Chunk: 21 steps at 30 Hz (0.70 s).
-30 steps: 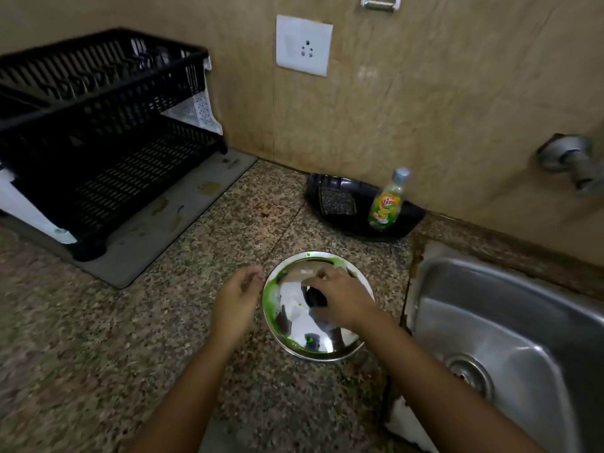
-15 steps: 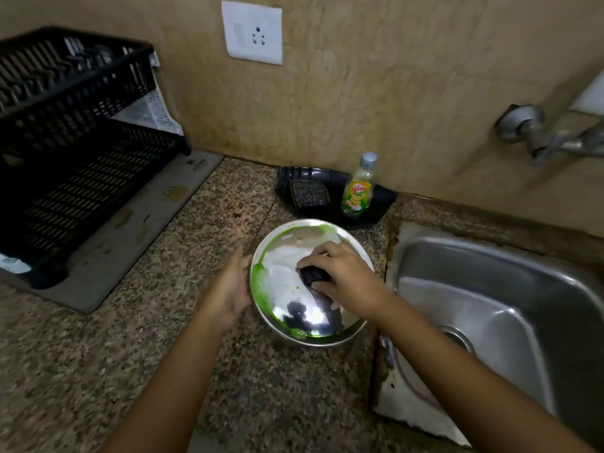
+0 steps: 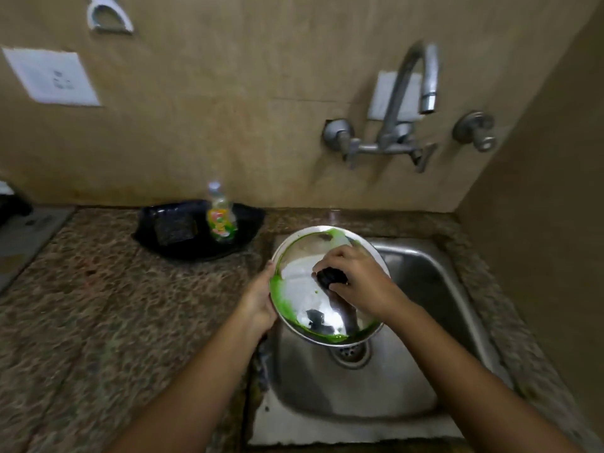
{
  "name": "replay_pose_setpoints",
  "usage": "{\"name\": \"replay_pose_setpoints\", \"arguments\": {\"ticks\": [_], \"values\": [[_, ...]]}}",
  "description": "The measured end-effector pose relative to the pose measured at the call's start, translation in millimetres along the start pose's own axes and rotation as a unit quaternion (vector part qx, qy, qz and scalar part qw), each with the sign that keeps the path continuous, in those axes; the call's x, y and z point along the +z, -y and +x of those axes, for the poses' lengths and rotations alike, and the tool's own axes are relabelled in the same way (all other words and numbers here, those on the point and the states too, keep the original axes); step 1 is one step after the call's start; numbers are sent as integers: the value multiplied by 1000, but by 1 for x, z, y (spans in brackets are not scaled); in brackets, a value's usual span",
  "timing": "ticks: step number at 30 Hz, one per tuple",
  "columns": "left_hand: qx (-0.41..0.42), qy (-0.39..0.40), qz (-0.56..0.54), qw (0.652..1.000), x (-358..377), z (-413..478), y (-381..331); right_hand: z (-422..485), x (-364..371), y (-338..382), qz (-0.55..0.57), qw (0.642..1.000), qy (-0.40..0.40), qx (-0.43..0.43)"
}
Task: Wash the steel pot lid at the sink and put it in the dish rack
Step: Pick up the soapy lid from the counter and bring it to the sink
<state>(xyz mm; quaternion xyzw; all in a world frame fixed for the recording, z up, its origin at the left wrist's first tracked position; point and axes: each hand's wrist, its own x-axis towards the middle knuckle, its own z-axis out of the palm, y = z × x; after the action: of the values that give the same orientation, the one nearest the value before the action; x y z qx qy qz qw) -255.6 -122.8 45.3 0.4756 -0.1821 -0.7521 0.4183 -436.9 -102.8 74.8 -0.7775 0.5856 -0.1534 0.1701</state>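
The steel pot lid [image 3: 304, 289], round and shiny with green smears along its rim, is held tilted above the left part of the steel sink [image 3: 425, 322]. My right hand [image 3: 358, 281] grips the lid's black knob in the middle. My left hand [image 3: 260, 302] holds the lid's left rim from outside. The dish rack is out of view apart from a dark corner [image 3: 13, 204] at the far left edge.
A black tray [image 3: 248, 223] against the wall holds a scrub pad [image 3: 175, 228] and a dish soap bottle [image 3: 220, 214]. The wall tap [image 3: 408, 103] curves over the sink, with the drain [image 3: 351, 351] below the lid. Speckled granite counter [image 3: 98, 322] lies to the left.
Both hands have lifted the lid off the counter and carried it right, over the sink. The view has swung right, so the rack has left the frame and the tap has come in.
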Motion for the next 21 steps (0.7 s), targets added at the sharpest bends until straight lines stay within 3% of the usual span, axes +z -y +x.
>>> {"name": "replay_pose_setpoints", "arguments": {"ticks": [4,7,11,13,14,21], "values": [[2,30,7,1000,58,9,11,-13,-29,-43,25,999,-25,10],[-15,38,22,999,88,13,16,-18,-51,-66,169,975,-136,38],[-37,14,-16,999,110,20,16,0,-73,-104,376,852,-310,191],[-33,5,-24,999,116,26,14,20,-88,-118,442,795,-347,231],[-32,6,-28,999,119,27,13,30,-96,-120,451,785,-349,241],[-8,5,-36,999,129,25,-1,92,-130,-105,372,841,-336,202]]}}
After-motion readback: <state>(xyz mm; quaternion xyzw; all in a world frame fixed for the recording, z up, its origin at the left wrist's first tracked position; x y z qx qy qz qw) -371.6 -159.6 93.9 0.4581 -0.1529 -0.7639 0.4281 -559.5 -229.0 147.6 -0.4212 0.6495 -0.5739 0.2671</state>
